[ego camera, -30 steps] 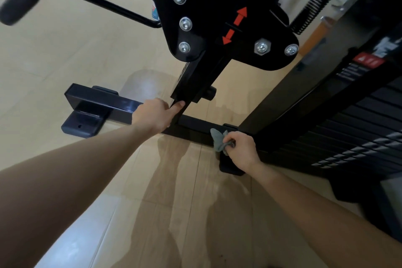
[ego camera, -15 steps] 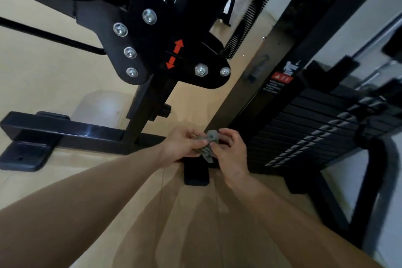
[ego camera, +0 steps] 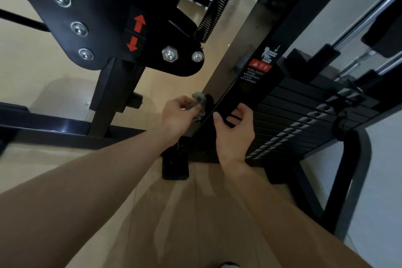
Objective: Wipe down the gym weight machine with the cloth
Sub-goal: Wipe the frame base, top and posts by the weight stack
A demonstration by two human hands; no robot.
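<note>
1. Two hands work low in front of the weight machine [ego camera: 245, 54], with both forearms reaching forward and down from the bottom of the view.
2. Left hand [ego camera: 178, 115]: the fingers are curled around a small grey cloth [ego camera: 199, 102] and hold it bunched. The cloth sits at the fingertips, against or just beside the lower part of the machine's black upright post; actual contact cannot be confirmed.
3. Right hand [ego camera: 235, 128]: it holds nothing. The fingers are loosely bent and spread, the palm faces the post, and the hand is just right of the cloth, apart from the left hand.
4. Weight stack [ego camera: 304, 115]: black plates lie in a tilted pile to the right of the post, directly beyond the right hand. Chrome guide rods [ego camera: 367, 17] rise from it toward the upper right.
5. Warning label [ego camera: 260, 65]: a red and white sticker is fixed on the post above the hands.
6. Pivot plate [ego camera: 104, 17]: a black bracket with several silver bolts fills the upper left. Red arrows [ego camera: 136, 32] are printed on it, pointing up and down.
7. Spring [ego camera: 215, 4]: a coiled black spring runs diagonally between the pivot plate and the post.
8. Base bar [ego camera: 54, 126]: a black bar lies on the floor [ego camera: 195, 213] at left, joined to a short upright under the pivot plate.
9. Floor: pale tan and glossy, showing shadows of both arms.
</note>
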